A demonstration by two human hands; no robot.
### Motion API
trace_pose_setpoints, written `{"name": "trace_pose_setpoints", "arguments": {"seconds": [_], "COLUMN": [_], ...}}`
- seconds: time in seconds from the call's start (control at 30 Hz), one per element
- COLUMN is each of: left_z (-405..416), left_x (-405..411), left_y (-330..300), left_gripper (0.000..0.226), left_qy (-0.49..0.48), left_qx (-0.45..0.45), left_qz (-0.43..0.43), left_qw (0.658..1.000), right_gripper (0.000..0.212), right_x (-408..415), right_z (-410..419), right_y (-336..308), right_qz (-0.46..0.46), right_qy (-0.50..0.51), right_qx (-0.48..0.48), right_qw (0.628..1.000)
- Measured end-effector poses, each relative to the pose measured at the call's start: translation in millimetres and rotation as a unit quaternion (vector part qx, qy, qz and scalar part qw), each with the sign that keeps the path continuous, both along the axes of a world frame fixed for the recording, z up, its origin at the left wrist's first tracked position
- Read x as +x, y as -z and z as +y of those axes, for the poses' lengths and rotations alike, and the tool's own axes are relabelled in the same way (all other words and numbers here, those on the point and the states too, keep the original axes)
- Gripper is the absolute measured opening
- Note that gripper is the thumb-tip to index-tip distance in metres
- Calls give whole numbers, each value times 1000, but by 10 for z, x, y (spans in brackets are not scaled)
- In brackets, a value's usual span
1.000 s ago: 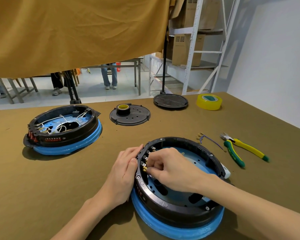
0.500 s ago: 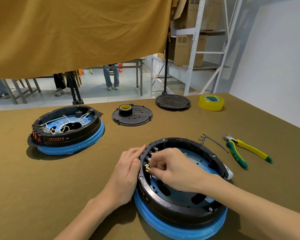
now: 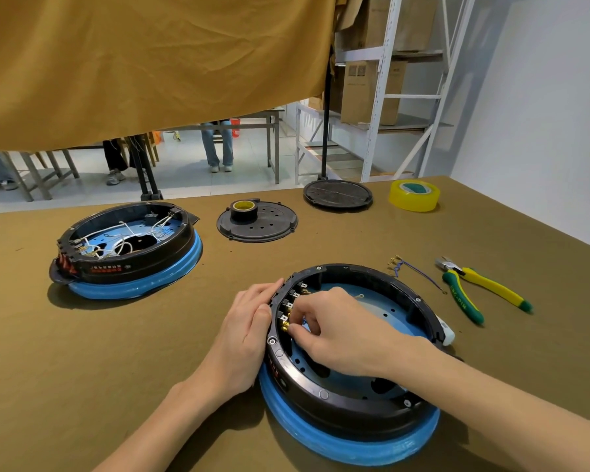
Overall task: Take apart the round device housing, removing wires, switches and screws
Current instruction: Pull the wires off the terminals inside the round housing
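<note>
A round black housing (image 3: 341,400) on a blue base sits in front of me, open on top. My left hand (image 3: 242,332) presses flat against the outside of its left wall, fingers straight. My right hand (image 3: 334,330) reaches inside and pinches the brass terminals of a switch (image 3: 284,323) mounted in that wall. More switches (image 3: 293,296) line the wall just above. A second housing (image 3: 126,248) with white wires inside stands at the far left.
Green and yellow pliers (image 3: 481,289) and a removed blue wire with brass terminals (image 3: 409,269) lie to the right. A black perforated cover (image 3: 258,223) with a tape roll, a black disc (image 3: 338,194) and yellow tape (image 3: 414,195) lie farther back.
My right fingers have shifted slightly lower along the row of switches. My left hand stays pressed on the housing wall. The camera moved a little.
</note>
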State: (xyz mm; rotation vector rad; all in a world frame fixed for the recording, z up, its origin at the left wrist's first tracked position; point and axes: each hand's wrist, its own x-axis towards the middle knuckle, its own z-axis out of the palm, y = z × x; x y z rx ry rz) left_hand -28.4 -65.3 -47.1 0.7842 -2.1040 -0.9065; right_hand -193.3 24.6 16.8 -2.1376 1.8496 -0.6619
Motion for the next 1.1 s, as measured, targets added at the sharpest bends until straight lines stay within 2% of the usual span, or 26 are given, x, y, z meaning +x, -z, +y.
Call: {"name": "trace_pose_setpoints", "arguments": {"seconds": [0.3, 0.47, 1.1], "left_z": [-9, -17, -49], "left_x": [-3, 6, 31], "left_y": [7, 2, 23], "left_gripper": [66, 62, 60], "left_qy": [3, 9, 15], "left_qx": [-4, -12, -33], "left_qz": [3, 2, -17], "left_qw": [1000, 1000, 999], "right_gripper": [31, 38, 36], "right_x": [20, -27, -61], "right_z": [-24, -61, -54], "right_y": [22, -24, 32], "right_qz": [17, -34, -55], "right_qy": [-22, -71, -71], "right_qx": [-5, -3, 20], "right_qw": [1000, 997, 996]}}
